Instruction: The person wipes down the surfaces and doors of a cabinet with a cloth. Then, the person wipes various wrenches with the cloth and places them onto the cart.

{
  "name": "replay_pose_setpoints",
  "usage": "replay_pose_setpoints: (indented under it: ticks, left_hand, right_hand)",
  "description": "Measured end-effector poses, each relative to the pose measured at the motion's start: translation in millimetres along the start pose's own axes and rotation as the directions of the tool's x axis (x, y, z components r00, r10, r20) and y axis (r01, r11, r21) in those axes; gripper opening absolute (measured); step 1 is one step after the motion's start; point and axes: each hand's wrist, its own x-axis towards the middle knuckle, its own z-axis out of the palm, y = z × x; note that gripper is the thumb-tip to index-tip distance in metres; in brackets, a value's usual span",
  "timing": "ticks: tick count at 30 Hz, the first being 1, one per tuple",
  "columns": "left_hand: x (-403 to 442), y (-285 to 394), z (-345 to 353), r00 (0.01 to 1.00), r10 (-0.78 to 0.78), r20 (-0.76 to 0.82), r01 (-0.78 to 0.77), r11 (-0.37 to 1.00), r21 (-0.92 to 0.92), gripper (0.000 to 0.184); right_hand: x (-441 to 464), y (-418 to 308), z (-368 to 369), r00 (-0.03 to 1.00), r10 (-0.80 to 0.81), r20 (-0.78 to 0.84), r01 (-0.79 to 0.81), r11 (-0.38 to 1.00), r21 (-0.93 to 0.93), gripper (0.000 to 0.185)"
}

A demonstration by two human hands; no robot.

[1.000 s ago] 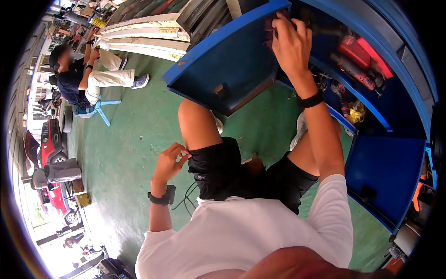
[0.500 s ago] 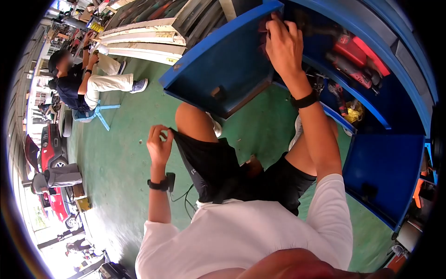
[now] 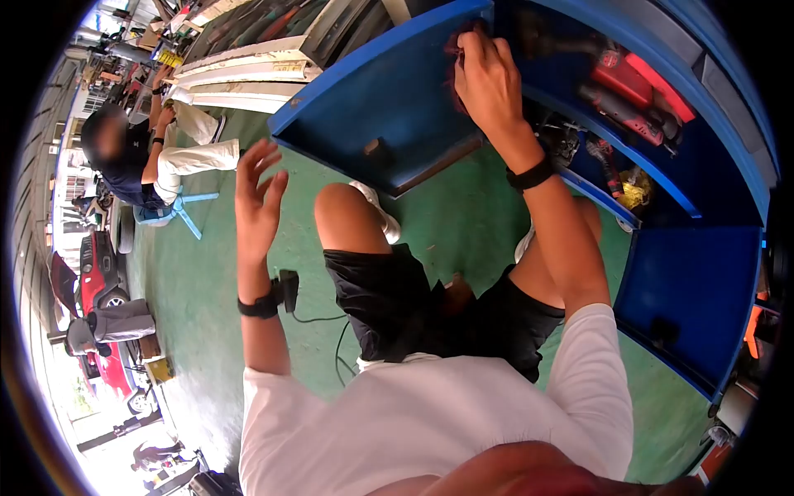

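Observation:
My right hand (image 3: 490, 83) presses a dark red cloth (image 3: 455, 70) against the inner face of an open blue cabinet door (image 3: 364, 99), near its hinge side. The cloth is mostly hidden under my fingers. My left hand (image 3: 258, 198) is raised below the door's outer corner, fingers apart and holding nothing. The blue cabinet (image 3: 703, 190) stands to the right, with a red power tool (image 3: 624, 116) and a red case (image 3: 622, 83) on its upper shelf. On a lower shelf lies something yellow (image 3: 635, 188).
A second blue door (image 3: 691, 306) hangs open at the right. White metal profiles (image 3: 240, 78) are stacked beyond the first door. A person (image 3: 124, 157) sits on a blue stool (image 3: 178, 211) at the left. A black cable (image 3: 337, 347) lies on the green floor.
My left hand has let go of the shorts' hem and risen toward the door's corner, its fingers spreading. My right hand and the cloth have shifted slightly left along the door.

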Motion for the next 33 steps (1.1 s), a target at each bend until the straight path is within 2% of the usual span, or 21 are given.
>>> replay_pose_setpoints:
  ticks: [3,4,6,10,12,15,17,20,22,23,25,26,28,29,31,33]
  left_hand:
    - [16.0,-3.3,14.2,0.999,-0.032,0.032,0.033,0.999,-0.041,0.052]
    - [18.1,-6.4,24.2,0.999,-0.027,-0.026,0.024,0.992,-0.122,0.05]
    - [25.3,-15.9,26.4,0.999,-0.003,-0.038,-0.001,0.993,-0.115,0.049]
    - [27.8,-15.3,30.6,0.996,0.036,-0.078,-0.041,0.997,-0.062,0.041]
    - [25.1,-7.8,31.5,0.995,0.055,-0.085,-0.057,0.998,-0.022,0.04]
    - [17.1,4.0,31.4,0.993,0.084,-0.077,-0.082,0.996,0.033,0.041]
    - [15.4,7.3,27.4,0.997,0.075,0.02,-0.074,0.995,-0.06,0.044]
    - [10.0,22.7,29.8,0.997,0.047,0.062,-0.046,0.999,-0.011,0.047]
    - [6.8,24.3,30.3,0.996,0.041,0.077,-0.042,0.999,0.006,0.048]
    - [5.2,25.5,30.4,0.996,0.033,0.083,-0.035,0.999,0.029,0.049]
    - [2.8,26.0,32.0,0.995,0.045,0.093,-0.046,0.999,0.014,0.051]
    - [1.2,26.1,32.3,0.993,0.051,0.109,-0.051,0.999,0.004,0.053]
    - [-1.3,27.1,33.6,0.99,0.052,0.129,-0.052,0.999,-0.011,0.054]
    - [-2.3,28.0,34.5,0.988,0.051,0.145,-0.048,0.999,-0.026,0.055]
    - [-4.7,31.9,35.3,0.991,0.034,0.13,-0.032,0.999,-0.015,0.057]
    - [-4.2,27.0,35.5,0.988,0.051,0.149,-0.049,0.999,-0.017,0.057]
  right_hand:
    - [-8.6,-3.4,2.3,0.999,-0.006,0.038,0.009,0.997,-0.083,0.032]
    - [-11.4,-2.7,1.1,0.999,-0.003,0.038,0.006,0.996,-0.088,0.032]
    - [-15.2,0.7,-3.1,0.992,0.004,0.127,0.008,0.996,-0.092,0.023]
    - [-10.0,-3.2,-9.6,0.981,0.025,0.192,-0.015,0.998,-0.056,0.023]
    - [10.2,-3.9,-15.8,0.999,-0.041,-0.03,0.043,0.997,0.059,0.036]
    - [21.1,1.8,-16.1,1.0,-0.016,0.026,0.014,0.997,0.075,0.039]
    - [12.9,1.8,-7.5,0.999,-0.027,-0.025,0.028,0.998,0.049,0.037]
    - [-2.5,2.3,-4.6,0.999,0.006,-0.046,-0.005,1.0,0.018,0.036]
    - [-18.0,5.2,-4.6,0.996,0.053,0.078,-0.06,0.994,0.087,0.035]
    - [-24.0,8.1,-4.8,0.996,0.05,0.076,-0.056,0.995,0.084,0.035]
    - [-28.3,9.9,-9.6,0.963,0.033,0.266,-0.046,0.998,0.044,0.026]
    - [-29.2,11.7,-10.6,0.964,0.035,0.265,-0.049,0.998,0.044,0.026]
    - [-14.4,7.6,-22.4,0.97,0.098,0.224,-0.143,0.971,0.194,0.029]
    - [-9.1,8.9,-21.4,0.971,0.095,0.222,-0.14,0.97,0.2,0.029]
    - [-4.8,14.7,-14.5,0.999,-0.035,-0.028,0.041,0.973,0.229,0.033]
    - [-8.6,13.3,-7.9,0.998,-0.054,-0.033,0.059,0.984,0.167,0.031]
